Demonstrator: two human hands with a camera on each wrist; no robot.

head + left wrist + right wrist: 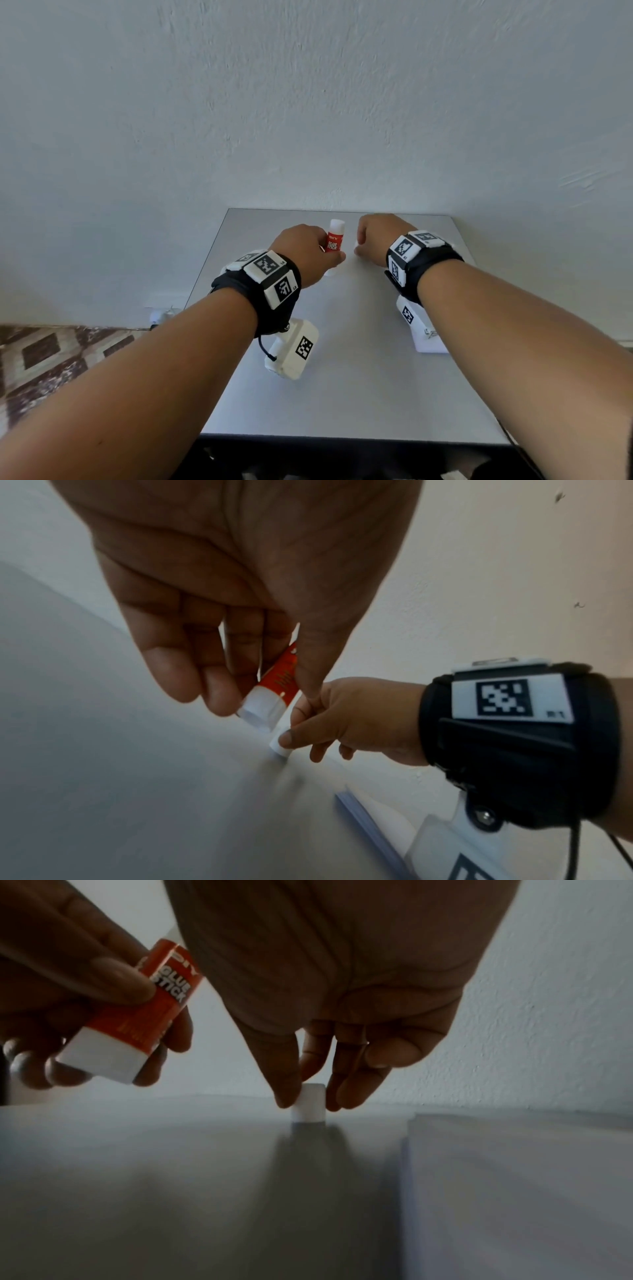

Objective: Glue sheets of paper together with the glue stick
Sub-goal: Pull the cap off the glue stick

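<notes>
A red and white glue stick (pixel 332 244) is held tilted above the grey table (pixel 359 383), with my left hand (pixel 308 253) curled round its red body. In the right wrist view the glue stick (pixel 137 1010) shows its label, with the left hand's fingers (pixel 113 980) wrapped round it. To its right, my right hand (pixel 366 241) pinches a small white cap (pixel 307 1106) between thumb and fingers. The cap (pixel 279 746) stands at the table surface. A stack of white paper (pixel 514 1172) lies flat to the right of the cap.
The table (pixel 171 1177) butts against a white wall (pixel 308 102) just behind both hands. The paper stack's edge (pixel 363 821) runs below the right wrist. Patterned floor (pixel 51 356) lies off the table's left side, and the front edge is near me.
</notes>
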